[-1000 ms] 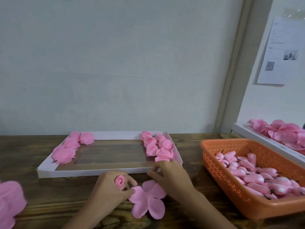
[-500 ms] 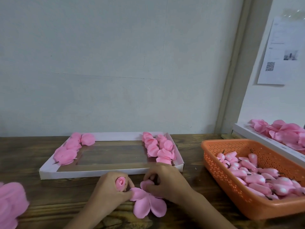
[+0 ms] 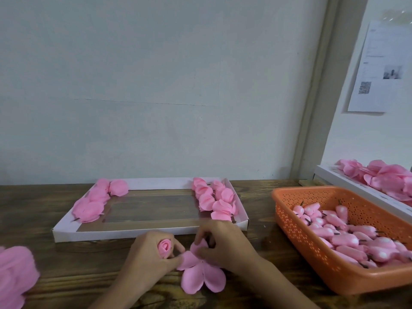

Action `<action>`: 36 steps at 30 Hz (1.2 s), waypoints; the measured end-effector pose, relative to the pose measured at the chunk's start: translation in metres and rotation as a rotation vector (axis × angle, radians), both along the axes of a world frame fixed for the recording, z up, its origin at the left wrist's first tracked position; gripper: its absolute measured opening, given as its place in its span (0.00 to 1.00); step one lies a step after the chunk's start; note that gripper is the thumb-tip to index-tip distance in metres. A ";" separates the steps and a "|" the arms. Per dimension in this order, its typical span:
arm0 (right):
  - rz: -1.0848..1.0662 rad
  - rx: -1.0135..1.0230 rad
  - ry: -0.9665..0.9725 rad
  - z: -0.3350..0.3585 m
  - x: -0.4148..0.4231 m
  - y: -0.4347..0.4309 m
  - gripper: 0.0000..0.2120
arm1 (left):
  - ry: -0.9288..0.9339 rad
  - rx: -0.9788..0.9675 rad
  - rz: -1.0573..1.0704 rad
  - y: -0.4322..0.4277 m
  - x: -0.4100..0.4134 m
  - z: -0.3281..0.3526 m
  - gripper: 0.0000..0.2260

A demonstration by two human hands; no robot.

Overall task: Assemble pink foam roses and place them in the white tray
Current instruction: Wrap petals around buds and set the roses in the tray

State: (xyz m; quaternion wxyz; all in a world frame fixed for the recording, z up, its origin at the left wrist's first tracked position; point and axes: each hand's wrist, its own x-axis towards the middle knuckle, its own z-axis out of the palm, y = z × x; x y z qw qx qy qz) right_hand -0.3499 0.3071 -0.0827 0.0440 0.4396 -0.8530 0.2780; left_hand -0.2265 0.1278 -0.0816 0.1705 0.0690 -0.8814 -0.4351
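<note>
**Change noted.** Within the last second the right hand (image 3: 225,244) has been brought down from the front wall of the tray (image 3: 142,234) onto the petals (image 3: 201,277). The far lobes, which lay flat before, have been gathered up under its fingers. The bud (image 3: 164,249) has been kept in the left hand (image 3: 151,262) throughout. The wrapping of the petals about the bud is judged to be in preparation; the two parts are not yet joined.

**Left hand.** It is closed about the bud, with the fingers curled round the lower part and the rolled top left showing. The thumb side is laid against the nearest lobe of the petals. The hand is held just in front of the tray's front wall, near its middle.

**Right hand.** It is narrowly closed, with the far lobes pinched at the fingertips. The exact grip is hidden by the back of the hand. Two lobes are left flat on the table (image 3: 66,264) in front of the tray.

**Task thing.** The unfinished rose is in two parts, both outside the tray and just in front of it. Finished roses (image 3: 214,199) are seen inside the tray, a row at its right end and a group at its left end. A basket (image 3: 330,282) of spare buds stands to the right of the tray, apart from it.
</note>
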 end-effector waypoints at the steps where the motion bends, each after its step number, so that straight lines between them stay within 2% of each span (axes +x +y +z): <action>1: -0.003 -0.009 -0.004 -0.001 0.000 -0.001 0.08 | -0.005 -0.002 0.005 0.000 0.000 0.000 0.10; 5: -0.019 -0.057 -0.020 -0.002 0.002 -0.003 0.15 | -0.020 -0.025 -0.009 0.002 -0.002 -0.001 0.10; 11: -0.066 -0.091 -0.134 0.002 -0.001 -0.003 0.12 | 0.001 -0.052 -0.017 -0.002 -0.005 -0.005 0.08; 13: -0.070 -0.108 -0.173 0.005 -0.002 -0.002 0.12 | 0.005 -0.005 -0.015 -0.004 -0.004 -0.005 0.08; 17: -0.090 -0.105 -0.273 0.007 -0.004 -0.002 0.13 | 0.021 0.169 -0.008 -0.006 -0.005 -0.005 0.14; 22: -0.079 -0.144 -0.393 0.008 -0.006 -0.002 0.11 | 0.061 0.286 0.052 -0.003 -0.005 -0.002 0.13; 27: -0.026 -0.319 -0.575 0.012 -0.004 -0.004 0.13 | 0.080 0.415 0.102 -0.003 -0.005 -0.002 0.22; 34: -0.047 -0.287 -0.517 0.007 -0.005 -0.002 0.11 | 0.112 0.526 0.124 -0.010 -0.005 0.001 0.26; 36: -0.042 -0.244 -0.429 0.005 -0.004 -0.004 0.09 | 0.108 0.535 0.112 -0.011 -0.006 0.000 0.27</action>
